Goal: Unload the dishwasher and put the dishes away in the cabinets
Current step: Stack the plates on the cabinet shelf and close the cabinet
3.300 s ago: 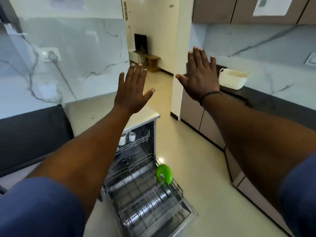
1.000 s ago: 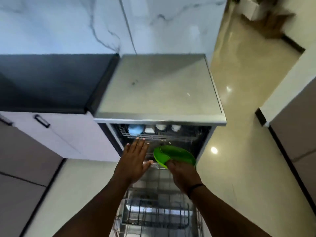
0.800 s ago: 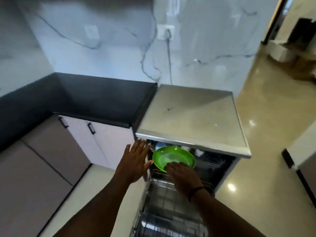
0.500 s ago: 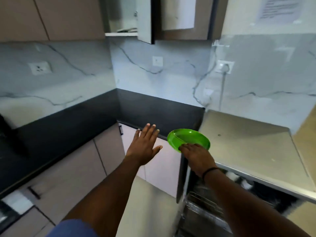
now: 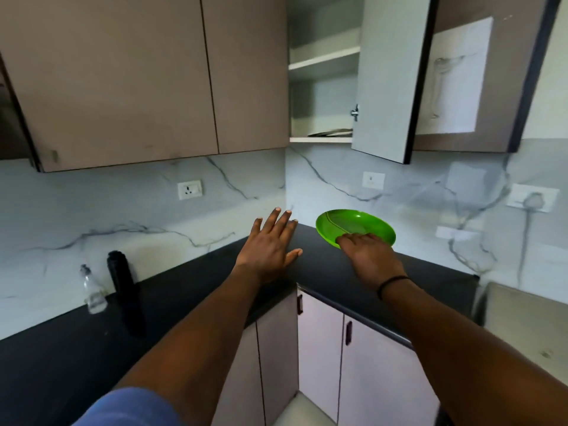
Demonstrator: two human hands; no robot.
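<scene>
My right hand (image 5: 367, 253) grips the near rim of a bright green plate (image 5: 353, 224), held level above the black corner countertop (image 5: 190, 299). My left hand (image 5: 269, 244) hovers to the left of the plate, fingers straight and spread, holding nothing. Above and behind the plate, an upper cabinet (image 5: 322, 96) stands with its door (image 5: 388, 75) swung out; a flat grey item lies on its bottom shelf. The dishwasher's top (image 5: 528, 321) shows at the right edge; its racks are out of view.
A black bottle (image 5: 123, 287) and a clear glass bottle (image 5: 92, 290) stand on the counter at the left. Closed upper cabinets (image 5: 138, 75) fill the left wall. White base cabinet doors (image 5: 319, 358) sit under the corner. Wall sockets dot the marble backsplash.
My right hand lifted the green plate out of the dishwasher and carried it up and left over the corner counter. My view rose from the dishwasher racks to the upper cabinets.
</scene>
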